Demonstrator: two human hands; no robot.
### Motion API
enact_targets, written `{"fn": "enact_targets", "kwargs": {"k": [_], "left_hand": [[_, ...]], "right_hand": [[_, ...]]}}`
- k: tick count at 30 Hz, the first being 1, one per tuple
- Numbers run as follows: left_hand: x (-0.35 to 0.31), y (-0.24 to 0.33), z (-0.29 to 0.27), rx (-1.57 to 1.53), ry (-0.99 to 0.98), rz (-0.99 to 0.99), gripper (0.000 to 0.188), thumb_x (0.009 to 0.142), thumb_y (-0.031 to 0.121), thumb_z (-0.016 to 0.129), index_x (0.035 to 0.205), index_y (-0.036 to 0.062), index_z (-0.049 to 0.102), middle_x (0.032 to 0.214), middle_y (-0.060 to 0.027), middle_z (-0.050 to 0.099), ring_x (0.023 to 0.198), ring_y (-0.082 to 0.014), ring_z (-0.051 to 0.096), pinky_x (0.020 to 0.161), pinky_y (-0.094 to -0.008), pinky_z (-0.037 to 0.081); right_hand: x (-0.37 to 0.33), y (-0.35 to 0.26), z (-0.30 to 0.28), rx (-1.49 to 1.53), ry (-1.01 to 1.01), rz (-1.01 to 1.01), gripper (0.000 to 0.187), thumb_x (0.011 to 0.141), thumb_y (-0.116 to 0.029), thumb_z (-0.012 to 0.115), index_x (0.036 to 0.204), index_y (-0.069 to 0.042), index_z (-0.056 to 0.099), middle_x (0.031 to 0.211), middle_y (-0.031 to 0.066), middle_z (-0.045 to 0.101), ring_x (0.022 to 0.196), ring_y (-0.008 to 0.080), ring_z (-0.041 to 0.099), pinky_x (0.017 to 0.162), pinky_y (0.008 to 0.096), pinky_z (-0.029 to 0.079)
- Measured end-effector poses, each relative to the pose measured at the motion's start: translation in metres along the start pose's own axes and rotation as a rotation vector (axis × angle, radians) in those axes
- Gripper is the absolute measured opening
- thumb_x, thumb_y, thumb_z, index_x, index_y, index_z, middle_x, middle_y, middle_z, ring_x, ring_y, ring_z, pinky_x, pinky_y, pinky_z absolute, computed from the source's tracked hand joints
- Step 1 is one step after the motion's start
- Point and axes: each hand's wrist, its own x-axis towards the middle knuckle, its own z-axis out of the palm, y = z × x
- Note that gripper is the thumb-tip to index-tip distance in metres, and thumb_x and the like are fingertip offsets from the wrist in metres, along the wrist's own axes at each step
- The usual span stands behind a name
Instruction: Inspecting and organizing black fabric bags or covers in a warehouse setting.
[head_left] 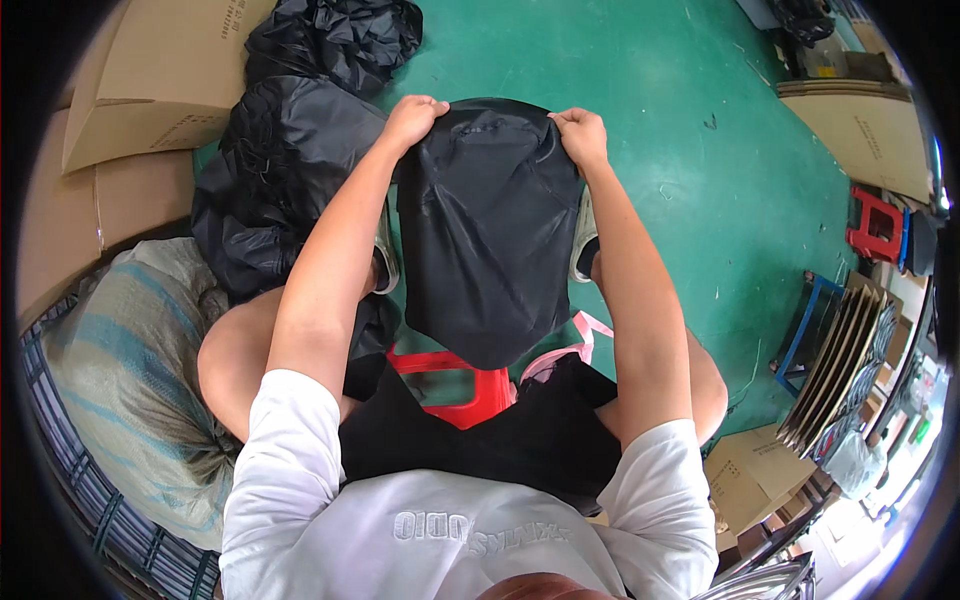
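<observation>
A black, bag-like piece of smooth material (490,230) hangs stretched out in front of me, creased down its middle. My left hand (415,122) is closed on its far left corner, thumb along the edge. At the far right corner my right hand (582,136) pinches it the same way. Its near end tapers down over a red plastic stool (470,398) between my legs. A pink strap (590,330) shows by the right side of the stool. Whether the piece has an opening, I cannot tell.
Crumpled black plastic or fabric (285,150) is heaped at the left, beside cardboard boxes (150,90) and a striped woven sack (130,350). Toward the right edge are stacked cardboard sheets (840,360), another red stool (877,226) and a carton (755,475). The floor (690,140) is green.
</observation>
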Motion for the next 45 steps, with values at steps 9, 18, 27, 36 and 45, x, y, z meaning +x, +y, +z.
{"fn": "enact_targets", "kwargs": {"k": [9, 18, 27, 36, 45], "left_hand": [[0.029, -0.046, 0.009, -0.123, -0.231, -0.276, 0.022, 0.090, 0.024, 0.064, 0.077, 0.0063, 0.065, 0.072, -0.0001, 0.060, 0.068, -0.0111, 0.056, 0.062, -0.0286, 0.044], [-0.019, -0.071, 0.008, -0.477, 0.155, -0.218, 0.035, 0.093, 0.037, 0.062, 0.099, 0.0021, 0.064, 0.094, -0.0065, 0.066, 0.085, -0.0144, 0.060, 0.078, -0.0304, 0.047], [-0.183, -0.119, 0.015, -0.503, 0.232, -0.345, 0.040, 0.092, 0.042, 0.062, 0.099, 0.0035, 0.065, 0.095, -0.0037, 0.064, 0.091, -0.0140, 0.055, 0.085, -0.0280, 0.041], [-0.278, -0.222, 0.075, -0.572, 0.447, -0.337, 0.052, 0.087, 0.047, 0.066, 0.084, -0.0049, 0.064, 0.092, -0.0148, 0.063, 0.087, -0.0229, 0.054, 0.083, -0.0386, 0.042], [-0.312, -0.216, 0.123, -0.612, 0.705, -0.598, 0.049, 0.090, 0.042, 0.065, 0.096, -0.0068, 0.068, 0.095, -0.0158, 0.067, 0.092, -0.0236, 0.059, 0.086, -0.0381, 0.044]], "right_hand": [[0.043, 0.058, 0.007, 0.134, -0.134, 0.363, 0.028, 0.075, -0.027, 0.079, 0.086, -0.002, 0.071, 0.085, 0.0144, 0.071, 0.081, 0.0224, 0.066, 0.077, 0.0371, 0.051], [-0.031, 0.123, 0.034, 0.371, 0.194, 0.198, 0.047, 0.089, -0.039, 0.063, 0.094, 0.007, 0.069, 0.092, 0.0118, 0.069, 0.087, 0.0217, 0.063, 0.083, 0.0326, 0.047], [-0.159, 0.137, 0.012, 0.865, -0.047, 0.368, 0.057, 0.091, -0.040, 0.061, 0.122, 0.008, 0.057, 0.122, 0.0173, 0.061, 0.113, 0.0259, 0.056, 0.100, 0.0364, 0.040], [-0.267, 0.116, 0.028, 0.351, 0.423, 0.598, 0.053, 0.087, -0.043, 0.061, 0.104, 0.007, 0.068, 0.115, 0.0243, 0.064, 0.108, 0.0353, 0.060, 0.094, 0.0413, 0.044], [-0.314, 0.129, 0.048, 0.379, 0.638, 0.819, 0.050, 0.089, -0.037, 0.055, 0.101, 0.010, 0.067, 0.112, 0.0273, 0.064, 0.104, 0.0403, 0.061, 0.093, 0.0448, 0.046]]}}
